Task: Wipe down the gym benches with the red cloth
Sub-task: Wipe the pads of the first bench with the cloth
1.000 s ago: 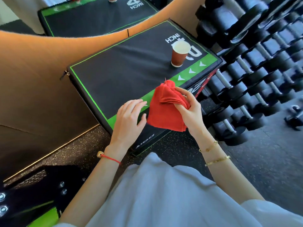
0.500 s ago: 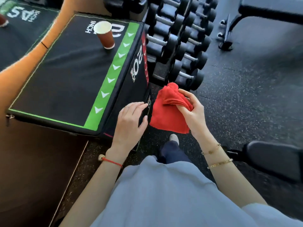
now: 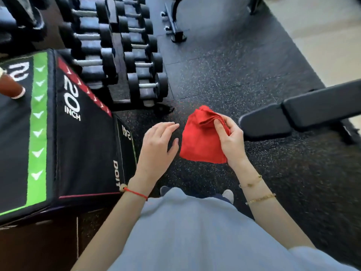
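Observation:
The folded red cloth (image 3: pixel 198 141) hangs in front of me at waist height. My right hand (image 3: pixel 230 141) pinches its upper folds between thumb and fingers. My left hand (image 3: pixel 158 147) hovers just left of the cloth with relaxed fingers, holding nothing and not touching it. A black padded gym bench (image 3: pixel 304 114) stretches in from the right, its near end just right of my right hand. The frame of a second bench (image 3: pixel 175 26) shows at the top.
A black and green 20 inch plyo box (image 3: pixel 82 143) stands at my left, with a brown paper cup (image 3: pixel 9 87) on its top at the left edge. A rack of black dumbbells (image 3: pixel 125 55) lies behind it. Speckled rubber floor (image 3: pixel 224 79) spreads ahead.
My view has swung right, away from the plyo box towards the bench. The box and cup have slid to the left edge. Both hands keep the same pose, with the cloth in my right hand.

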The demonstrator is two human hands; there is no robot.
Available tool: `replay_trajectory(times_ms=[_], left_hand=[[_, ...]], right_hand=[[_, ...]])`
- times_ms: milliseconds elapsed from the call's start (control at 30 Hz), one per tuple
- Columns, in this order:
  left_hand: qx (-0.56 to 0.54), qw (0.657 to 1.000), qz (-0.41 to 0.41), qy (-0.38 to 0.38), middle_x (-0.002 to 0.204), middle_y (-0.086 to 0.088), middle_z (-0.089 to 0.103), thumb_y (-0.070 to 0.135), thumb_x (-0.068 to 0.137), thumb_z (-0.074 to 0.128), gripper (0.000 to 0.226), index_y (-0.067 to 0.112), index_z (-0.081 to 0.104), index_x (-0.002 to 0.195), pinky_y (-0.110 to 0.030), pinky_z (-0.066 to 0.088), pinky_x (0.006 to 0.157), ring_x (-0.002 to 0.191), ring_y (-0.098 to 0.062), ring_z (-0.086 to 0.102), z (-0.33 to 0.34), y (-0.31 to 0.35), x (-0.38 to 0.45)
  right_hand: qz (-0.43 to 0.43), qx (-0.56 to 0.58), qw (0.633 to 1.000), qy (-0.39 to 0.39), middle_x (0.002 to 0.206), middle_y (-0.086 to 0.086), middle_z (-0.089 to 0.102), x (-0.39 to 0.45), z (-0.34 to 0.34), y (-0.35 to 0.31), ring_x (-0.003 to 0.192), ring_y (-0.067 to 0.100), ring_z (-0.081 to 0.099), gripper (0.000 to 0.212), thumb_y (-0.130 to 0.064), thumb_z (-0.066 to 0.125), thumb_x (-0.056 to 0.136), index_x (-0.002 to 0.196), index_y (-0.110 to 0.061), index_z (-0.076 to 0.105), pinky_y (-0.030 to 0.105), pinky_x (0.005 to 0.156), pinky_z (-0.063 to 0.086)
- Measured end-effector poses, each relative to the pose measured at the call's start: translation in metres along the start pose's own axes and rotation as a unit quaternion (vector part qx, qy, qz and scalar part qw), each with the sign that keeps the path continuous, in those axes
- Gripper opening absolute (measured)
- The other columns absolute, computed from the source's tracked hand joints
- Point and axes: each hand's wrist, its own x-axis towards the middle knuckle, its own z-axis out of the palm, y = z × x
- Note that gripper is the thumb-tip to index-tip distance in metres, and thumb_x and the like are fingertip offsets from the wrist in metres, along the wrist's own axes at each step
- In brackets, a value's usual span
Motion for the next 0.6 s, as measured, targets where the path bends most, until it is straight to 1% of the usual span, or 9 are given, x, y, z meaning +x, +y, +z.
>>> replay_trajectory(times_ms=[67,233,367,400,533,600], left_hand=[[-0.005,1.0,0.021,-0.016,0.13,-0.007,0.063,0.008,0.09,0.065,0.038,0.007,0.064,0.128,-0.047,0.042,0.108,0.125,-0.029,0.056,0.019,0.023,0.007],[-0.024,0.998,0.055,-0.028,0.13,-0.006,0.064,0.009,0.09,0.064,0.037,0.008,0.063,0.128,-0.047,0.043,0.107,0.124,-0.028,0.056,0.067,0.09,0.017],[-0.034,0.995,0.081,-0.047,0.13,-0.005,0.064,0.01,0.091,0.064,0.037,0.01,0.063,0.128,-0.048,0.044,0.106,0.124,-0.027,0.056,0.117,0.154,0.026],[-0.037,0.995,0.083,-0.05,0.13,-0.005,0.063,0.01,0.091,0.064,0.037,0.01,0.063,0.128,-0.048,0.044,0.106,0.124,-0.027,0.056,0.129,0.168,0.026],[-0.039,0.993,0.089,-0.064,0.13,-0.004,0.064,0.009,0.09,0.065,0.038,0.01,0.063,0.128,-0.048,0.044,0.106,0.124,-0.027,0.056,0.171,0.213,0.03],[-0.038,0.993,0.089,-0.073,0.129,-0.004,0.064,0.009,0.09,0.066,0.037,0.01,0.063,0.127,-0.048,0.044,0.106,0.123,-0.027,0.057,0.189,0.23,0.032]], right_hand=[[-0.001,0.001,1.0,0.024,0.116,0.0,0.07,-0.006,-0.033,0.003,0.112,0.01,0.063,0.027,-0.026,0.06,0.096,0.119,-0.012,0.066,0.024,0.1,0.046],[0.014,-0.005,0.998,0.065,0.117,0.002,0.07,-0.021,-0.124,0.012,0.112,0.011,0.063,0.029,-0.022,0.059,0.097,0.121,-0.008,0.064,0.024,0.101,0.047],[0.023,-0.004,0.995,0.092,0.116,-0.005,0.07,-0.03,-0.207,0.024,0.11,0.003,0.063,0.029,-0.024,0.059,0.097,0.122,-0.011,0.064,0.015,0.096,0.046],[0.025,-0.007,0.995,0.096,0.116,-0.006,0.07,-0.031,-0.226,0.028,0.11,0.002,0.063,0.029,-0.025,0.059,0.097,0.122,-0.012,0.065,0.015,0.096,0.046],[0.036,-0.012,0.992,0.118,0.117,-0.003,0.07,-0.031,-0.29,0.044,0.112,0.005,0.062,0.029,-0.026,0.059,0.096,0.121,-0.013,0.065,0.019,0.099,0.046],[0.043,-0.013,0.991,0.125,0.117,-0.003,0.07,-0.028,-0.317,0.051,0.111,0.004,0.063,0.028,-0.025,0.06,0.096,0.121,-0.012,0.065,0.017,0.097,0.046]])
